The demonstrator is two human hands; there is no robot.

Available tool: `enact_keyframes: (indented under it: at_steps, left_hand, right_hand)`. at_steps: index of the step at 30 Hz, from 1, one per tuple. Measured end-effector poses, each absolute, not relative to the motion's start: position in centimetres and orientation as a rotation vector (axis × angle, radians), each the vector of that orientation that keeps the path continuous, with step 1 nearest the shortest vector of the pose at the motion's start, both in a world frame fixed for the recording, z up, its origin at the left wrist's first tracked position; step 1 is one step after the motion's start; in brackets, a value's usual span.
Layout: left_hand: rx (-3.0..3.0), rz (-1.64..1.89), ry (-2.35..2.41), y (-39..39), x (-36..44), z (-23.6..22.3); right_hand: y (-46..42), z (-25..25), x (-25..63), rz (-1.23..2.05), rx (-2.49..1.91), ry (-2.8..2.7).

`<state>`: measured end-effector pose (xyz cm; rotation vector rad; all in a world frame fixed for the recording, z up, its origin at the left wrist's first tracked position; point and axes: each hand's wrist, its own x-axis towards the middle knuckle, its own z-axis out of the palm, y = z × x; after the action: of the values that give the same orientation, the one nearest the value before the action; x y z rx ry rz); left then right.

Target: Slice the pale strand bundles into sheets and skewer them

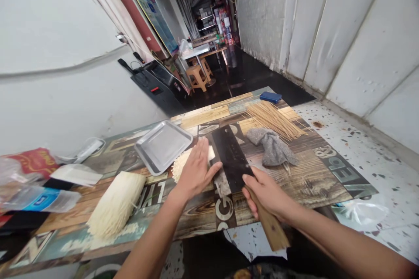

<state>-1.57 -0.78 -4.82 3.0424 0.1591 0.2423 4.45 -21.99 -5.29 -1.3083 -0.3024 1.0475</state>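
My left hand (197,168) lies flat, fingers stretched and together, over a small pale bunch of enoki mushrooms (178,166) that it partly hides. In my right hand (264,189) is the wooden handle of a cleaver (231,154); its broad dark blade lies just right of the bunch. Left of both hands, a larger bundle of enoki mushrooms (116,205) rests on its side, with crumbs scattered around it. Behind my left hand sits a shallow metal tray (165,146) with nothing in it.
A crumpled grey cloth (273,146) and a spread of thin wooden skewers (276,120) lie on the right of the patterned table (310,178), near a blue object (270,96). On the left are a plastic bottle (44,198) and a white power strip (89,148).
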Motion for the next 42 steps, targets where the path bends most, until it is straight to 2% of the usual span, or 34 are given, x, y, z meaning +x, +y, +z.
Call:
enact_keyframes:
  at_steps: [20, 27, 31, 35, 39, 42]
  left_hand:
    - [2.953, 0.374, 0.203, -0.9, -1.6, -5.2]
    - [2.873, 0.338, 0.378, 0.9, -2.3, -5.3]
    - [2.858, 0.568, 0.444, 1.0, -5.6, -3.2]
    - [2.927, 0.828, 0.453, 1.9, -7.6, 1.9]
    - [3.019, 0.813, 0.256, 3.8, -2.6, 5.5]
    - [2.985, 0.581, 0.232, 4.7, 4.2, 4.3]
  right_hand:
    - [-19.7, -5.7, 1.5, 1.033, -1.342, -0.365]
    - [-13.4, -4.9, 1.0, 1.036, -1.34, -0.382]
    - [-13.1, -3.2, -0.8, 1.062, -1.283, -0.514]
    - [-12.8, 0.5, -1.2, 1.04, -1.178, -0.738]
    - [-11.7, 3.6, 2.7, 0.975, -1.172, -0.67]
    - [-11.2, 3.1, 7.5, 0.926, -1.254, -0.51]
